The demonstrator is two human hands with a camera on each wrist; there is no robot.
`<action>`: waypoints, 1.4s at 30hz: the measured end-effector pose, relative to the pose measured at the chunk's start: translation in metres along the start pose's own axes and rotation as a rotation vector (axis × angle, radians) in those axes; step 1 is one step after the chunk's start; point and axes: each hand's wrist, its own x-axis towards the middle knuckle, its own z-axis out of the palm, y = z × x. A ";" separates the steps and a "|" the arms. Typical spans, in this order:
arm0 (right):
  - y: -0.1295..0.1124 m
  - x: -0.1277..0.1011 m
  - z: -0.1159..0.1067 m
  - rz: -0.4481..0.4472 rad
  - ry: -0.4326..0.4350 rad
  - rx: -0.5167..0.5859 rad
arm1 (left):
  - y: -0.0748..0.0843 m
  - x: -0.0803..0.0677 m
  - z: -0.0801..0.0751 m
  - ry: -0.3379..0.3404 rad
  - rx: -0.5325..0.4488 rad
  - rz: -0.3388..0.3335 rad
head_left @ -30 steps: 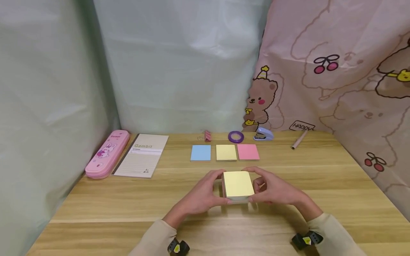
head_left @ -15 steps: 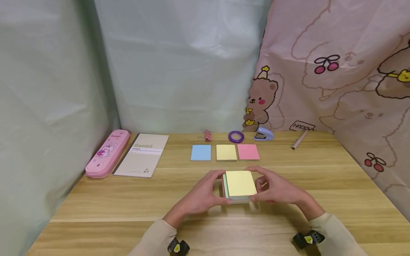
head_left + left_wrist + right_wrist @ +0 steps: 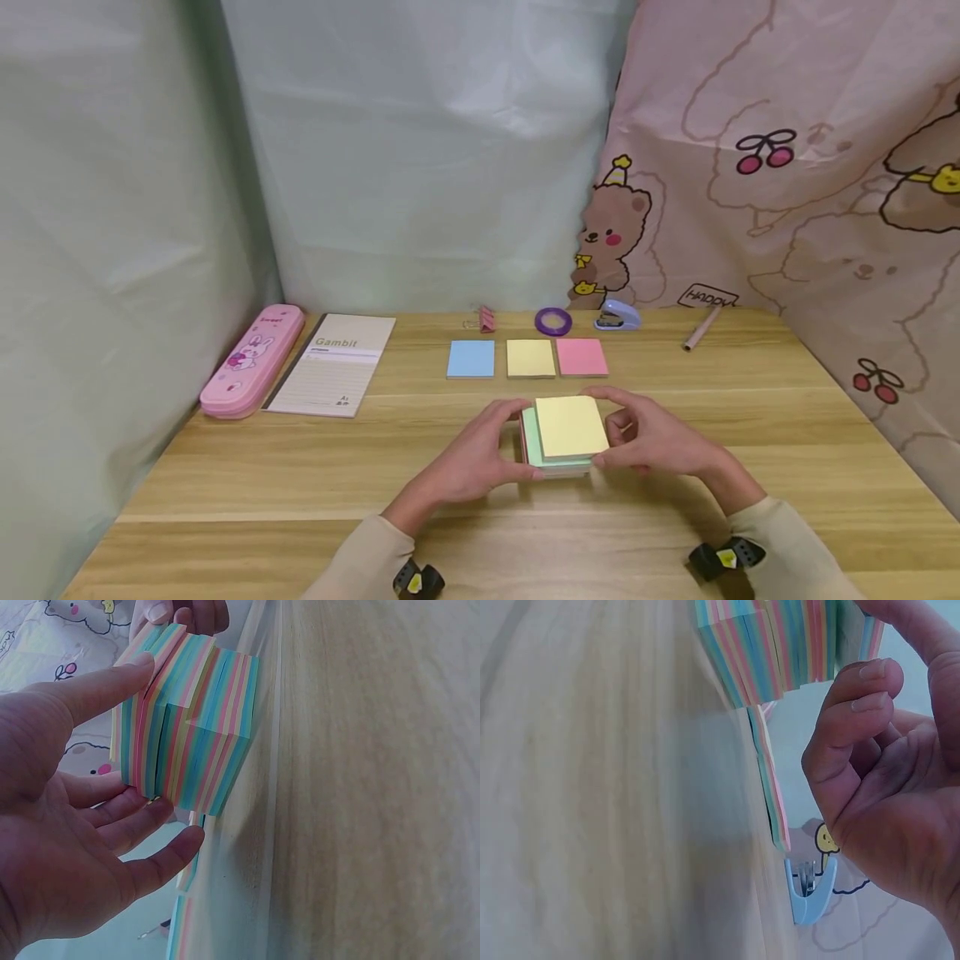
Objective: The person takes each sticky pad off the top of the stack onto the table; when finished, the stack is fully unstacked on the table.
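Note:
A thick block of multicoloured sticky notes (image 3: 558,437) stands on the wooden table (image 3: 300,483) in front of me. My left hand (image 3: 501,442) grips its left side, the thumb (image 3: 112,682) against the upper layers and the fingers (image 3: 150,825) curled along the near face. My right hand (image 3: 622,429) pinches the upper, yellow-topped part (image 3: 570,423) from the right. That part sits shifted right and away, baring a green sheet (image 3: 529,437) below it. The striped edges (image 3: 780,645) show in the right wrist view beside my curled fingers (image 3: 855,697).
Blue (image 3: 471,358), yellow (image 3: 529,357) and pink (image 3: 581,356) pads lie in a row behind the block. Farther back are a binder clip (image 3: 487,317), purple tape ring (image 3: 552,320), stapler (image 3: 618,315) and pen (image 3: 701,327). A notebook (image 3: 333,362) and pink pencil case (image 3: 251,360) lie left.
The upper part of the block has slid right and away under my right hand, exposing a green sheet. My left hand has stayed in place on the lower part.

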 end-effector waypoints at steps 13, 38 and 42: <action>-0.003 -0.003 -0.009 -0.015 0.042 -0.029 | 0.000 0.000 0.001 0.004 -0.003 0.004; 0.002 -0.016 -0.060 0.076 0.159 -0.067 | 0.000 -0.001 0.000 0.007 0.015 -0.010; 0.007 -0.019 -0.079 0.092 0.176 -0.059 | 0.000 -0.001 0.001 0.006 0.014 -0.011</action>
